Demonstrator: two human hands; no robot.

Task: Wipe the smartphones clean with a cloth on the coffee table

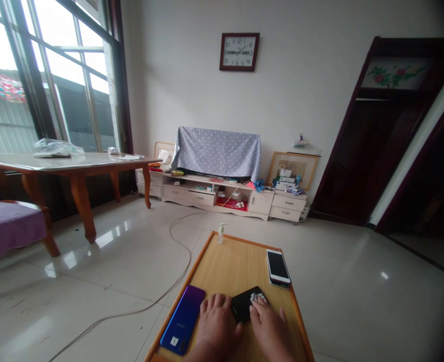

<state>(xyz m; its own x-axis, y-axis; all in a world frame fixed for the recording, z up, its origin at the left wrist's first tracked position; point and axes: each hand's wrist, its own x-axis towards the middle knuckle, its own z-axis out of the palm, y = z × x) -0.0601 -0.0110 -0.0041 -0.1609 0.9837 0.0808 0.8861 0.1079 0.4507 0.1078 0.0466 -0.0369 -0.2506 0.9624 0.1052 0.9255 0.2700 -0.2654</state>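
A black phone (241, 307) lies tilted on the small wooden table (240, 256) in front of me. My left hand (218, 322) rests at its left side, index finger and thumb against its edge, steadying it. My right hand (267, 322) presses a small crumpled white tissue (258, 297) with its fingertips onto the phone's upper right part. To the left of my left hand is a blue-purple phone (183, 318), back side up. A white phone (278, 267) with a dark screen lies at the right edge, on top of another flat item.
A small clear pump bottle (220, 234) stands at the table's far left corner. Along the floor runs a thin cable (176, 281). Further off are a low white cabinet (187, 196), a large table (74, 163) and a purple-covered seat (10, 226).
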